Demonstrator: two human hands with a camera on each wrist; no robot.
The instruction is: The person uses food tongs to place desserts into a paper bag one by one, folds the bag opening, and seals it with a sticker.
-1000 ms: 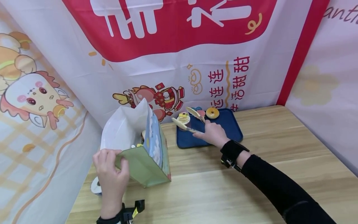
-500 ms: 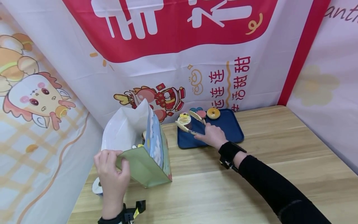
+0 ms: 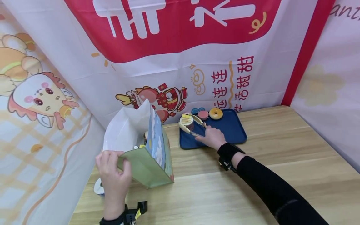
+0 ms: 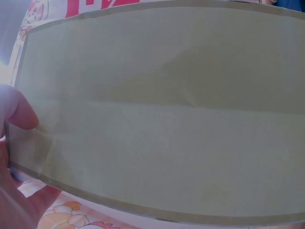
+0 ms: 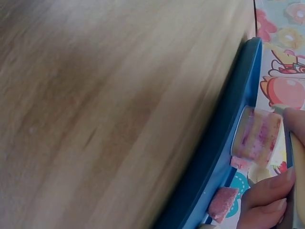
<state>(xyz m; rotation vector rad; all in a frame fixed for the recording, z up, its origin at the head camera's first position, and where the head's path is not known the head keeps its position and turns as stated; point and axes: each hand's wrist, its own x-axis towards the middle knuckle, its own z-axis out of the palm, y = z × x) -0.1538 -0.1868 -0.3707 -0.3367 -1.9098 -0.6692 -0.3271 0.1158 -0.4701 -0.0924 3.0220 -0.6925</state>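
Observation:
My left hand [image 3: 113, 173] grips the near edge of an upright paper bag [image 3: 149, 168], thumb on the outer side and fingers over the rim. In the left wrist view the bag's plain green side [image 4: 167, 119] fills most of the picture. The bag's mouth is open, and food-like pieces show inside. My right hand [image 3: 212, 137] holds a pair of cream-tipped tongs [image 3: 185, 129]. Their tips stand on either side of a dessert cup [image 3: 189, 126] with cream and yellow topping on the tray. In the right wrist view the cup's layered side [image 5: 259, 136] shows beside the tongs [image 5: 299, 176].
A blue tray [image 3: 230, 134] lies at the back of the wooden table. Along its rear sit a yellow-glazed donut [image 3: 216, 117], a pink round piece [image 3: 203, 115] and a blue dotted item [image 3: 197, 110]. A white roll [image 3: 98, 187] lies left of the bag. Printed cloths hang behind.
The right hand has drawn slightly left and down, bringing the tongs from above the tray to around the dessert cup. The left hand keeps its grip on the bag.

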